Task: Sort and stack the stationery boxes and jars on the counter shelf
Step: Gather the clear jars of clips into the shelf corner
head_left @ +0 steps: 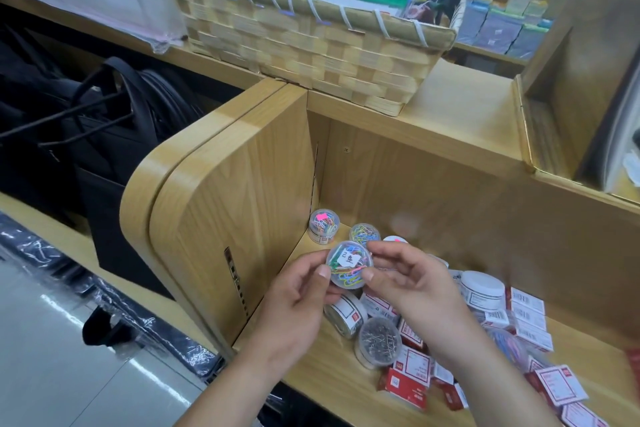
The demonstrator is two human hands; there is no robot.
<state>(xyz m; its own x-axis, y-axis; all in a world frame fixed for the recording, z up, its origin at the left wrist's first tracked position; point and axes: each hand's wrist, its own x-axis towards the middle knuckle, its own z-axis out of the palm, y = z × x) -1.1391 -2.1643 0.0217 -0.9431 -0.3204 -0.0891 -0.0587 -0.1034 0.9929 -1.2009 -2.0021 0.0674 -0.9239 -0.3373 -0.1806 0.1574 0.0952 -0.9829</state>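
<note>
Both hands pinch the paperclip jar between fingertips above shelf.

Bright even indoor light, soft blur, wide-angle edge distortion

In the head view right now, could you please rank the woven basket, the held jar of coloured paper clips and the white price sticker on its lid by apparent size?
Largest to smallest:
1. Woven basket
2. Held jar of coloured paper clips
3. White price sticker
</note>
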